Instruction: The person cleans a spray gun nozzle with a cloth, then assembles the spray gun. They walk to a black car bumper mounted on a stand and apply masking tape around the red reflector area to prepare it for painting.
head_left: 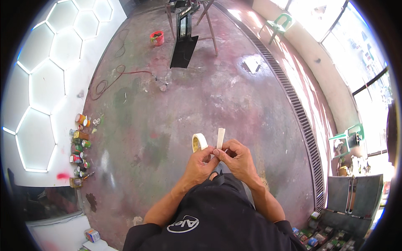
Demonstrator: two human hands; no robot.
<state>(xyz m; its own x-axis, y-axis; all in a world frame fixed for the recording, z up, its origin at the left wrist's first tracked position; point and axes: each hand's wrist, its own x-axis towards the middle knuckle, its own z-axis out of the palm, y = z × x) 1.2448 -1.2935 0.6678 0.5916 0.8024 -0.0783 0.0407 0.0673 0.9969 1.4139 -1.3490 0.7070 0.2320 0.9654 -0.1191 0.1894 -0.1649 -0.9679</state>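
A roll of pale masking tape (pixel 200 142) stands on edge at the fingers of my left hand (pixel 201 164), which is closed on it. Beside it, a short cream strip of tape (pixel 220 138) points up and away from me. My right hand (pixel 239 158) pinches the strip's lower end between thumb and fingers. The thumbs and fingertips of both hands meet just below the strip. Whether the strip still joins the roll is hidden behind the fingers.
Cans and bottles (pixel 78 159) line the left wall. Ahead, a black panel (pixel 184 52) leans on a stand near a red bucket (pixel 157 38). A red hose (pixel 134 72) lies on the floor. A drain grate (pixel 289 90) runs along the right, past green chairs (pixel 279 23).
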